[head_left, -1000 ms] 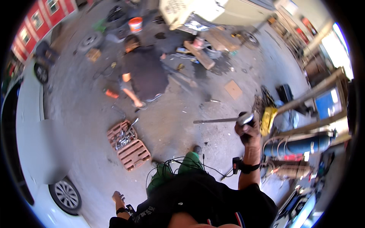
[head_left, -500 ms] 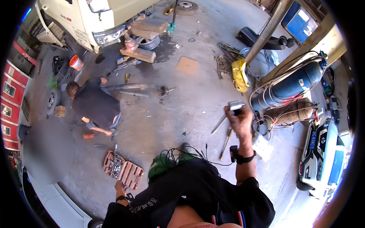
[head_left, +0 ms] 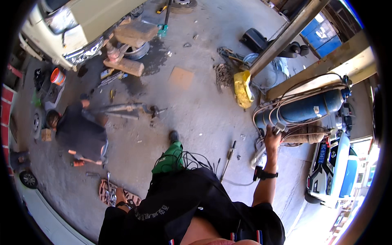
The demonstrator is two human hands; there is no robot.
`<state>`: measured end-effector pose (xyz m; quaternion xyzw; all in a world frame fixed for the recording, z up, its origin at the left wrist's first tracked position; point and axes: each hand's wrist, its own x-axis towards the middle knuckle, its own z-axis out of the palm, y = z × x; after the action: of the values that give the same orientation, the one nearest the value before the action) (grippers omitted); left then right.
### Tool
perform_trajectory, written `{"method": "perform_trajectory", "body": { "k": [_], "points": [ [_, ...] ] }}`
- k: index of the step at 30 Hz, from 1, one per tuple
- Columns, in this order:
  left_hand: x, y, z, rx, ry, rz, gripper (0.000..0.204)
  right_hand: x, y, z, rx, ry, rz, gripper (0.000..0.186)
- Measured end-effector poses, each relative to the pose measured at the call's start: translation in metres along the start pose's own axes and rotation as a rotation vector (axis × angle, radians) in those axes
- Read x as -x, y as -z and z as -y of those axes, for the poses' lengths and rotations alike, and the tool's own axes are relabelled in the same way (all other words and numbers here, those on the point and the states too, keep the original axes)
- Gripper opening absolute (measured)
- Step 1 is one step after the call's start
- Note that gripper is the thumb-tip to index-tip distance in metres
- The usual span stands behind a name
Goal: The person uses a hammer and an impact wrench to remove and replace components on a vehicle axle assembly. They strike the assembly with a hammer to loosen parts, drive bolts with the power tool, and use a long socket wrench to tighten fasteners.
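My right hand [head_left: 272, 139] is raised, its fingers closed round a metal tool with a silvery, blunt head [head_left: 280, 128], in front of the gas cylinders. Its lower part is hard to make out against the background. My left hand [head_left: 121, 197] hangs over an open reddish-brown socket case [head_left: 107, 192] with shiny metal pieces in it. How those fingers are set, and whether they hold a piece, is too small to tell. On the floor between my leg and right arm lies a long rod-shaped tool [head_left: 228, 160].
A person in dark clothes [head_left: 81, 131] crouches at left near a long metal shaft assembly [head_left: 122, 108]. Ahead stand a cream truck [head_left: 87, 24], wood blocks [head_left: 132, 32] and a wheel rim [head_left: 138, 52]. To the right are a blue gas cylinder [head_left: 306, 107], a yellow bag [head_left: 243, 90] and a post [head_left: 286, 36].
My right hand has moved right and down with the metal tool, toward the gas cylinders. My left hand now covers more of the socket case. My green-trousered leg has come forward; the view has shifted.
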<state>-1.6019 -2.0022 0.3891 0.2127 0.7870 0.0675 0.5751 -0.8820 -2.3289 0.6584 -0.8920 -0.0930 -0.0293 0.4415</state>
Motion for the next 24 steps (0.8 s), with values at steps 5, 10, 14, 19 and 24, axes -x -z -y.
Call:
{"method": "perform_trajectory", "body": {
  "k": [5,10,14,19,24],
  "points": [
    [-0.030,-0.084,-0.107,0.070,-0.011,0.040,0.016,-0.006,-0.001,-0.121,1.015,0.238,0.388,0.014],
    [-0.021,-0.198,-0.271,-0.176,-0.165,-0.079,0.023,0.035,-0.001,-0.199,0.787,-0.406,0.585,0.023],
    [-0.035,-0.266,-0.393,-0.286,-0.510,0.029,0.025,0.054,-0.053,-0.211,0.549,-1.106,0.393,0.025],
    [-0.007,-0.407,-0.461,-0.594,-0.837,-0.190,0.022,0.041,-0.068,-0.267,1.121,-0.501,0.982,0.019],
    [-0.034,-0.460,-0.499,-0.869,-0.906,-0.312,0.023,-0.113,-0.152,-0.259,1.019,-0.535,1.075,0.017]
  ]
}}
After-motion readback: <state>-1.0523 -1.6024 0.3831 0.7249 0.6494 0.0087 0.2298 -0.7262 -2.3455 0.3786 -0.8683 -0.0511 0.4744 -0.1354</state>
